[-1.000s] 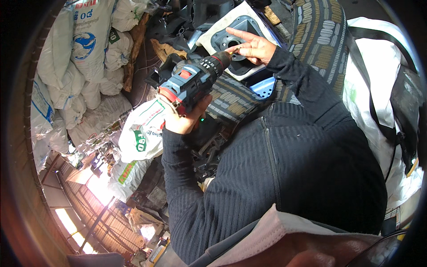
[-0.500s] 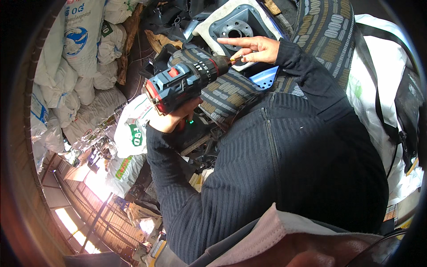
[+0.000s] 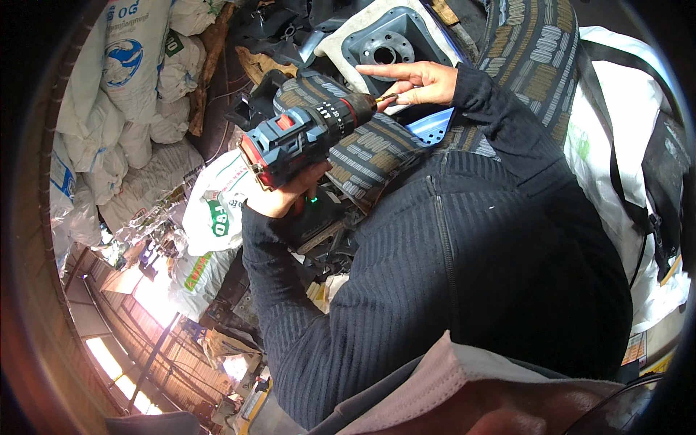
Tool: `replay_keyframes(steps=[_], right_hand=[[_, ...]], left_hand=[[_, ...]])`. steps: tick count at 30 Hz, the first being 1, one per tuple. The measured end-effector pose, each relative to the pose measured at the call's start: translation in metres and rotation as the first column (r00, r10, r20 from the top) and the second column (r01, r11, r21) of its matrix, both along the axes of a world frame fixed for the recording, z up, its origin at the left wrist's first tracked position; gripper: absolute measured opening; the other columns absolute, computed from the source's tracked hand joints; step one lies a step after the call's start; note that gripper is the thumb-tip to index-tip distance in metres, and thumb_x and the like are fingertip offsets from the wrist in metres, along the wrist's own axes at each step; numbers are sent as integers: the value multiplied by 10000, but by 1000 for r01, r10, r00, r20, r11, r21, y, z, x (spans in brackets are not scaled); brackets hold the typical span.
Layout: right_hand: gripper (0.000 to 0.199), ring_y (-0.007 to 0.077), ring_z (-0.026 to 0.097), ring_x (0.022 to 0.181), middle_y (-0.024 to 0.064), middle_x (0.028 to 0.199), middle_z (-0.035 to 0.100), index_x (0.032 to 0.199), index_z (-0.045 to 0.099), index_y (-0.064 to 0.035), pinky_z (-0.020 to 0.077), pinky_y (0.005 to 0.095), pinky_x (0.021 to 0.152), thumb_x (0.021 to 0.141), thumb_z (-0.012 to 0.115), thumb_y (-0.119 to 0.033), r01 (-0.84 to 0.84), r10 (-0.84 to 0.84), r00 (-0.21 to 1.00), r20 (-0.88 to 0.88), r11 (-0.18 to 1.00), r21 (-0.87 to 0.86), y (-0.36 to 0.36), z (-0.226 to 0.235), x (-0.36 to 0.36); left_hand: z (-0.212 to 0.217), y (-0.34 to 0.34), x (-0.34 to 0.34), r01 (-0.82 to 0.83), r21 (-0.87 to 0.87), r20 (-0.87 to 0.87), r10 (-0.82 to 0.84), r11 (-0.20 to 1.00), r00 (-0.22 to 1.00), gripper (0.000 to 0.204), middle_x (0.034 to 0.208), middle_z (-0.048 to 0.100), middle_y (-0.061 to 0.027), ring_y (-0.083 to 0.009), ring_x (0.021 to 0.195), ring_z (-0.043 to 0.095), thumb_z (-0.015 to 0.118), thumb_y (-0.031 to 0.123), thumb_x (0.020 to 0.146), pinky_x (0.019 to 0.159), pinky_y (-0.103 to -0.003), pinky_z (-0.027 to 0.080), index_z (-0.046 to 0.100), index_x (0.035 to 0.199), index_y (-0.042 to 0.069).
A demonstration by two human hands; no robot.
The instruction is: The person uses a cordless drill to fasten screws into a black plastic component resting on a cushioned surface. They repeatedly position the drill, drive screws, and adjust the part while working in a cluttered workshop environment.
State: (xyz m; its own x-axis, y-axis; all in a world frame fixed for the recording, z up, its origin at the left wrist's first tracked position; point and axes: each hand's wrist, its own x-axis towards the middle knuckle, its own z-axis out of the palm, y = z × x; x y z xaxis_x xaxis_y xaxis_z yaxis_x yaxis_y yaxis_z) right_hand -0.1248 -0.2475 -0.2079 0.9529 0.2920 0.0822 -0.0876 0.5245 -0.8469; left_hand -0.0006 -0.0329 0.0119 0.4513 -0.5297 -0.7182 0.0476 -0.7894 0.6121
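Observation:
My left hand (image 3: 279,197) is wrapped round the handle of a blue, black and red cordless drill (image 3: 290,141). The drill points up and to the right, and a green light glows by its grip. At the chuck's tip sticks out a thin gold-coloured drill bit (image 3: 384,97). My right hand (image 3: 428,81) pinches the end of that bit between thumb and fingers, with the index finger stretched out to the left. Just below the right hand is a blue perforated piece (image 3: 433,126) by my lap.
Beyond my hands is a grey square part with a round hole (image 3: 391,32), in a pale frame. Dark plastic parts (image 3: 279,32) lie left of it. White sacks (image 3: 134,69) are piled at left. My patterned trouser leg (image 3: 529,65) extends forward; a white bag (image 3: 616,123) sits at right.
The drill has rolled slightly and its rear has dipped a little in my left hand. My right hand stays at the bit, almost unmoved.

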Motion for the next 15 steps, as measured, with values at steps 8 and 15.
replay_keyframes(steps=[8, 15], right_hand=[[727, 152, 575, 1149, 135, 1150, 659, 1509, 230, -153, 365, 275, 999, 839, 459, 9, -180, 183, 981, -64, 983, 38, 0, 6, -6], [718, 171, 571, 1151, 160, 1213, 621, 1480, 266, -75, 383, 317, 1031, 865, 634, -42, -223, 237, 966, -104, 967, 123, -3, -2, -5]], left_hand=[[-18, 28, 7, 443, -75, 354, -391, 894, 850, 317, 888, 676, -47, -165, 760, 650, 774, 100, 754, 672, -315, 522, 649, 1041, 49], [-2, 17, -3, 365, 121, 216, -383, 923, 898, 313, 801, 678, -18, -138, 647, 642, 761, 120, 758, 599, -279, 517, 655, 1047, 62]])
